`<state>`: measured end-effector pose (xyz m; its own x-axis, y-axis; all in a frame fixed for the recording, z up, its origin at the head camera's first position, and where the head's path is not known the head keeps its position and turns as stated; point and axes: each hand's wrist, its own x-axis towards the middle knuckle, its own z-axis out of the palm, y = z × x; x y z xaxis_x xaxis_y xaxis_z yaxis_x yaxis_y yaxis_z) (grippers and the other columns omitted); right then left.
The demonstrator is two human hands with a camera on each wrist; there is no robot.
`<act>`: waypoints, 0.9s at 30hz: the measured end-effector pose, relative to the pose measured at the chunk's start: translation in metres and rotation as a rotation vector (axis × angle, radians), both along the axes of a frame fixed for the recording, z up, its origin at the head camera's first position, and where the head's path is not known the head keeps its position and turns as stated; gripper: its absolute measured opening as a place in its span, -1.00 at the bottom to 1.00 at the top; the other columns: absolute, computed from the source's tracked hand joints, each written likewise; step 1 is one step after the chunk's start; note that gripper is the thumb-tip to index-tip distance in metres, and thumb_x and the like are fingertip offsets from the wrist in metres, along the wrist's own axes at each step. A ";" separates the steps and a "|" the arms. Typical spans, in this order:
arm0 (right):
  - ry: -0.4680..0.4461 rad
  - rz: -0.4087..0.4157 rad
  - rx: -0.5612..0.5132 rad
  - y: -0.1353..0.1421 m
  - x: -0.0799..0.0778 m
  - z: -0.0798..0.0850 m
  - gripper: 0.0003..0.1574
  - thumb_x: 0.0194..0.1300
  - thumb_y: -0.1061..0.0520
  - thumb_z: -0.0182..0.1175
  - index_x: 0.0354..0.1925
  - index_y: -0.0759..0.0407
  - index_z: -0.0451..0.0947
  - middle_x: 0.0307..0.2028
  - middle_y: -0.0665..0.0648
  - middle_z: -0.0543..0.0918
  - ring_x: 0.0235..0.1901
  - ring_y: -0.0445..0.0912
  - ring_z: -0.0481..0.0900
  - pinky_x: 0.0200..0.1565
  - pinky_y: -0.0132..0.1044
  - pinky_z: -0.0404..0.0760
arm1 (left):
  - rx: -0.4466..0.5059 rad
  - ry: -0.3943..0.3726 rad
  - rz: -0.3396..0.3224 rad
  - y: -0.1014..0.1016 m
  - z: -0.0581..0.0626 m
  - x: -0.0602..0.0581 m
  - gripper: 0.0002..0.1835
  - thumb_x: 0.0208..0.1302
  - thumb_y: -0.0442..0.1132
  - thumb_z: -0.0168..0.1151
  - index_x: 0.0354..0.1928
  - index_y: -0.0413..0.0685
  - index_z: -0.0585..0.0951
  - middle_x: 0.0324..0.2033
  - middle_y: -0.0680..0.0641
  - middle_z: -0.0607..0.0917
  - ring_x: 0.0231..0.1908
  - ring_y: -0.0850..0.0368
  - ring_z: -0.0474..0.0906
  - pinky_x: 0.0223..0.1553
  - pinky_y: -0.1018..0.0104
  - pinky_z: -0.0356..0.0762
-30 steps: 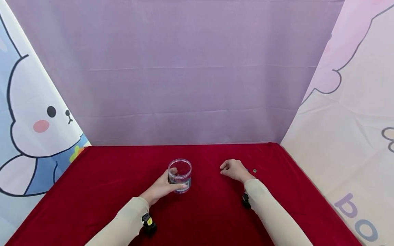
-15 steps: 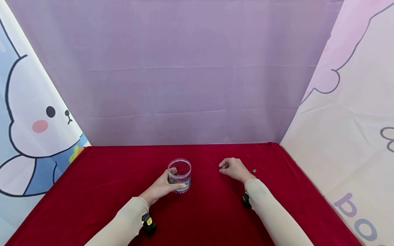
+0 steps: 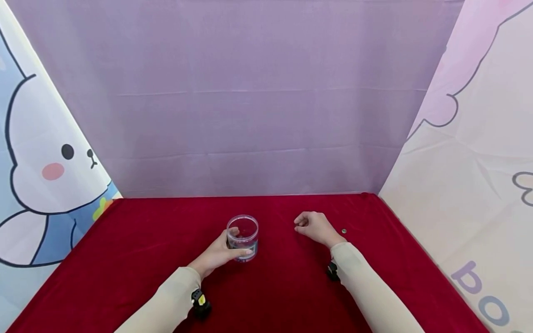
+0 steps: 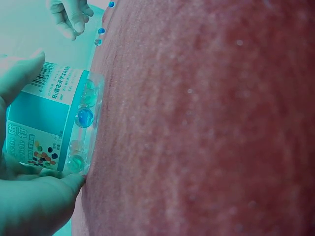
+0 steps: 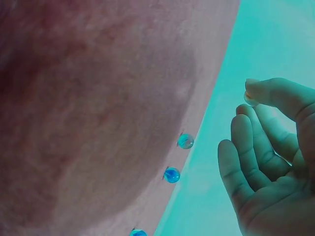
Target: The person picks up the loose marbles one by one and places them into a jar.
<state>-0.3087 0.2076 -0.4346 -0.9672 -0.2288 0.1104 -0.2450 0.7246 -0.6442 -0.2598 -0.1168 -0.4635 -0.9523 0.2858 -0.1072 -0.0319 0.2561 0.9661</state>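
Note:
My left hand (image 3: 218, 253) grips a clear plastic jar (image 3: 243, 238) around its side, thumb across the front label. The jar is upright and lidless on the red cloth. Through its wall near the bottom, the left wrist view shows several glass marbles, one of them blue (image 4: 84, 117). To the right, my right hand (image 3: 317, 227) is raised off the cloth. In the right wrist view its thumb and index finger pinch a clear marble (image 5: 250, 100), partly hidden by the fingertips; the other fingers are loosely bent.
Loose marbles lie on the cloth by the right hand: a clear bluish one (image 5: 185, 141), a blue one (image 5: 172, 175) and another blue one (image 5: 138, 232). One marble (image 3: 343, 231) shows right of the wrist in the head view. A purple curtain (image 3: 250, 115) hangs behind the table.
My right hand has drifted slightly left and away from me with its pinched marble. A blue marble beside that wrist has gone out of sight behind it. The left hand and jar stay put.

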 end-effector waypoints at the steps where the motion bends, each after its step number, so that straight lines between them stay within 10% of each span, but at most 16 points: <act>1: 0.002 0.003 -0.003 0.000 0.000 0.001 -0.83 0.25 0.20 0.40 -0.17 0.17 0.69 -0.32 -0.05 0.66 -0.26 -0.16 0.59 -0.17 -0.22 0.61 | 0.001 0.000 -0.001 0.000 0.000 0.000 0.05 0.12 0.00 0.53 0.52 -0.13 0.12 0.44 -0.17 0.26 0.36 -0.16 0.20 0.26 -0.20 0.33; 27: 0.121 0.066 -0.031 -0.024 0.007 0.022 -0.84 0.26 0.17 0.41 -0.17 0.05 0.68 -0.31 -0.08 0.64 -0.29 -0.18 0.59 -0.19 -0.25 0.62 | 0.012 -0.006 -0.014 -0.003 0.000 0.000 0.06 0.11 0.00 0.54 0.52 -0.11 0.12 0.45 -0.18 0.24 0.35 -0.19 0.18 0.24 -0.23 0.34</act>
